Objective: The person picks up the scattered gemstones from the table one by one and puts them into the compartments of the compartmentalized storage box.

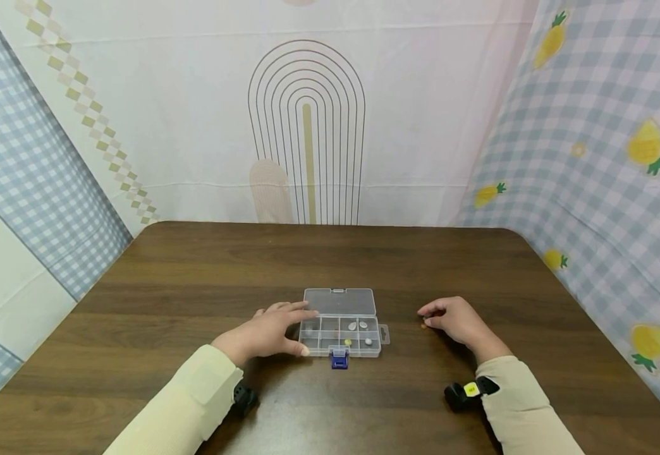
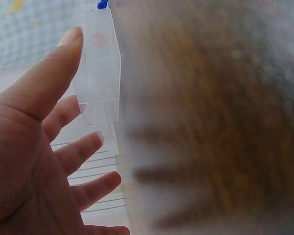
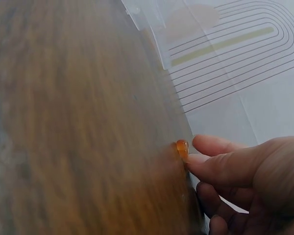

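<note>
A clear plastic compartment box [image 1: 338, 335] lies on the table with its lid [image 1: 338, 302] raised at the back. My left hand [image 1: 273, 330] rests at its left end, thumb by the front corner and index finger over the rear; the other fingers spread behind, as the left wrist view shows. Small pale stones [image 1: 353, 326] and a yellow-green bead [image 1: 348, 342] sit in some compartments. To the right of the box, my right hand [image 1: 456, 321] has thumb and index tips right at a small amber bead [image 3: 182, 148] on the table, a gap showing between them.
The box has a blue latch [image 1: 339, 360] at its front and a hanging tab [image 1: 385, 333] on its right side. The brown wooden table [image 1: 330, 253] reaches back to a white patterned cloth [image 1: 409, 126]. Checked cloth [image 1: 592, 189] hangs along the right.
</note>
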Demonstrator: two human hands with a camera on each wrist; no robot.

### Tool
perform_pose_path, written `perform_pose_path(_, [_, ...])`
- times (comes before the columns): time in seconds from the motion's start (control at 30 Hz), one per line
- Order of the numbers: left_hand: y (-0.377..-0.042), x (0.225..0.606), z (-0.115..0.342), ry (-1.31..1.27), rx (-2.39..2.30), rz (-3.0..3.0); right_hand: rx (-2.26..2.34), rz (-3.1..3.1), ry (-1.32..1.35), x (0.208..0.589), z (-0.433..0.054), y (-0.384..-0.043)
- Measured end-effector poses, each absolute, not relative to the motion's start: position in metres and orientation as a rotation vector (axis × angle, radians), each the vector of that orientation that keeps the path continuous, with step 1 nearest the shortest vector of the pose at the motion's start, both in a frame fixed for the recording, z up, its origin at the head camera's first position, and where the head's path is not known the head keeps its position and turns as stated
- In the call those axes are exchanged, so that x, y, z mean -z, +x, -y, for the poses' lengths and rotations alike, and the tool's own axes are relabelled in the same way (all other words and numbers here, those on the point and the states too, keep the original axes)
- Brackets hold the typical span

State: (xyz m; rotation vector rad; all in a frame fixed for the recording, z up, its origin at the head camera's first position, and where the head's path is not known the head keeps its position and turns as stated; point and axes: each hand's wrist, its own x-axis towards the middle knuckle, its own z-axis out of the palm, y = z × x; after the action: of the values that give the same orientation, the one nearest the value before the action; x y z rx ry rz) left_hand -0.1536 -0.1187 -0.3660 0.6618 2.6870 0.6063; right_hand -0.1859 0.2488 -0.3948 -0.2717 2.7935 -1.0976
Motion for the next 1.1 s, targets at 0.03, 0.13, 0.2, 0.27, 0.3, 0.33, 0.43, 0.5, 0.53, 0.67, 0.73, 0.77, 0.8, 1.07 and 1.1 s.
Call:
perform_pose_path(0.03, [-0.153, 0.366, 0.119, 0.661, -0.610, -2.684, 1.104, -2.790, -0.278, 0.394, -0.248, -0.186])
perform_pose_path(0.13, [-0.153, 0.366, 0.119, 0.654, -0.613, -2.680, 1.106, -2.805, -0.288, 0.392, -0.245, -0.184])
perform_pose_path(0.2, [-0.153, 0.367, 0.119, 0.654, -0.614, -2.683, 1.088, -2.842, -0.310, 0.389, -0.242, -0.184])
perform_pose_path(0.27, [-0.152, 0.367, 0.120, 0.652, -0.606, -2.684, 1.059, -2.903, -0.351, 0.387, -0.239, -0.184])
perform_pose_path(0.3, [-0.153, 0.367, 0.120, 0.652, -0.602, -2.686, 1.053, -2.931, -0.381, 0.386, -0.238, -0.183])
perform_pose_path(0.33, [-0.152, 0.367, 0.120, 0.651, -0.600, -2.686, 1.046, -2.964, -0.405, 0.385, -0.236, -0.183])
perform_pose_path(0.43, [-0.153, 0.367, 0.120, 0.644, -0.594, -2.688, 1.051, -3.042, -0.496, 0.384, -0.232, -0.182])
perform_pose_path(0.5, [-0.153, 0.367, 0.119, 0.644, -0.595, -2.688, 1.066, -3.079, -0.534, 0.383, -0.229, -0.182])
perform_pose_path(0.53, [-0.153, 0.367, 0.119, 0.646, -0.598, -2.688, 1.067, -3.099, -0.548, 0.383, -0.227, -0.181])
perform_pose_path(0.67, [-0.153, 0.367, 0.119, 0.654, -0.599, -2.683, 1.048, -3.167, -0.598, 0.378, -0.221, -0.178])
perform_pose_path(0.73, [-0.153, 0.367, 0.119, 0.655, -0.606, -2.681, 1.020, -3.203, -0.629, 0.375, -0.217, -0.175])
perform_pose_path(0.77, [-0.153, 0.367, 0.119, 0.652, -0.607, -2.679, 1.014, -3.210, -0.638, 0.373, -0.215, -0.174])
perform_pose_path(0.8, [-0.154, 0.367, 0.119, 0.652, -0.609, -2.678, 1.011, -3.214, -0.645, 0.371, -0.213, -0.173])
perform_pose_path(1.07, [-0.154, 0.366, 0.119, 0.647, -0.612, -2.672, 0.871, -3.290, -0.784, 0.363, -0.197, -0.165])
perform_pose_path(1.1, [-0.154, 0.366, 0.119, 0.647, -0.610, -2.674, 0.853, -3.301, -0.810, 0.362, -0.195, -0.165])
